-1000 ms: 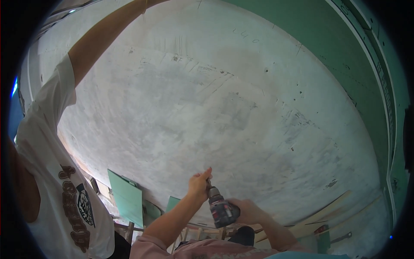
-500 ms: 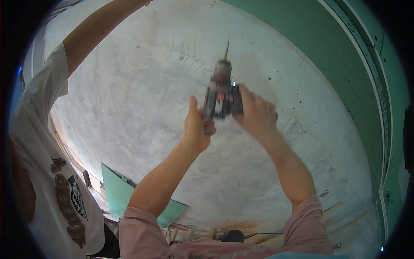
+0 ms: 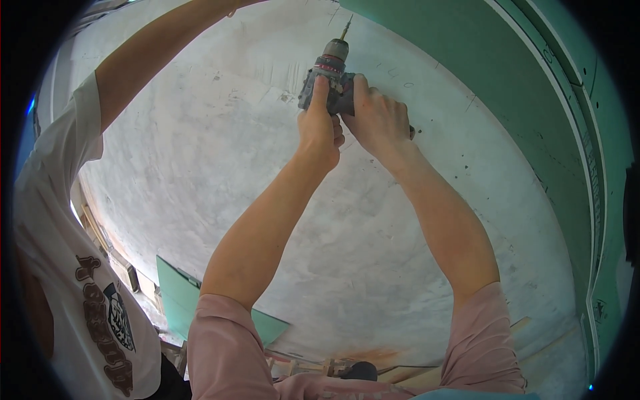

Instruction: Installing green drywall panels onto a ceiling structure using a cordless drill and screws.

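Note:
Both my hands hold a black, grey and red cordless drill (image 3: 330,65) raised in the upper middle, pointing up and slightly right. Its thin bit (image 3: 345,29) ends near the edge of a green board (image 3: 493,107); whether it touches, I cannot tell. My right hand (image 3: 381,119) is closed around the drill's grip. On the other side, my left hand (image 3: 319,130) has its thumb along the drill's body and its other fingers curled underneath.
At the left stands a person in a white shirt (image 3: 57,227), one arm stretched upward. A grey, marked plaster surface (image 3: 260,180) spreads behind my arms. Metal channel (image 3: 579,127) runs along the green boards at right. Lower down lie a green board piece (image 3: 175,293) and timber (image 3: 413,373).
The drill and both my hands have moved up, bringing the bit to the green board's edge. My left thumb now presses along the drill's body.

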Tool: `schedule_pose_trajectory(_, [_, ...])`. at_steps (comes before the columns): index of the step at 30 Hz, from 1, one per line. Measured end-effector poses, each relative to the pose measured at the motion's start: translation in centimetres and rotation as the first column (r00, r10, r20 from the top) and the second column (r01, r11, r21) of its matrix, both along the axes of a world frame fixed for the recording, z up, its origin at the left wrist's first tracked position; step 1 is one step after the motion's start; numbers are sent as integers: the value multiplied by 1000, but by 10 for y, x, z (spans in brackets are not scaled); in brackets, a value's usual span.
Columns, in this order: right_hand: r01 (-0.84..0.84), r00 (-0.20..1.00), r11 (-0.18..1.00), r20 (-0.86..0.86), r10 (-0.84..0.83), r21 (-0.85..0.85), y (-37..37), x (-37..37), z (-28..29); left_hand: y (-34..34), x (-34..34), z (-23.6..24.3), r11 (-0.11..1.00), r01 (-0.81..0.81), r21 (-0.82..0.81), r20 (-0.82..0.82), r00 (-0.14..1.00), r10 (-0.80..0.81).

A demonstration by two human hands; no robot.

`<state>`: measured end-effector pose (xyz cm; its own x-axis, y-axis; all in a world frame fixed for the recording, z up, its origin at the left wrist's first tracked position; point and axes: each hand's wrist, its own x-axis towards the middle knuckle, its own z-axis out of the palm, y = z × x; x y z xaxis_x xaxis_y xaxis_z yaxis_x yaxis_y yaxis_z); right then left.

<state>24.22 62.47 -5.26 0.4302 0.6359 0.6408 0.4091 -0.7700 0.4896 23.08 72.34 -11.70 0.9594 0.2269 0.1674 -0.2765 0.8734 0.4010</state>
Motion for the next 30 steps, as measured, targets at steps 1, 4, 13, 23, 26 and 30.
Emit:
schedule_pose_trajectory(1, [-3, 1000, 1000, -10, 3, 8, 2, 1, 1, 2, 0, 1, 1000, -29, 10, 2, 1000, 29])
schedule_pose_trajectory(4, [-12, 1000, 1000, 4, 12, 1, 4, 4, 2, 3, 0, 2, 997, -68, 24, 24, 997, 68])
schedule_pose_trajectory(13, [-27, 999, 997, -38, 30, 71, 10, 2, 5, 9, 2, 7, 990, -120, 79, -3, 993, 120])
schedule_pose_trajectory(23, [-34, 998, 996, -58, 40, 88, 15, -2, 10, 9, -10, 24, 938, -271, 218, -111, 948, 300])
schedule_pose_trajectory(26, [-21, 997, 995, -72, 28, 93, 15, -3, 10, 7, -8, 23, 934, -278, 223, -129, 942, 311])
schedule_pose_trajectory(30, [-22, 998, 997, -63, 27, 81, 20, -2, 10, 13, -7, 22, 938, -273, 213, -109, 947, 301])
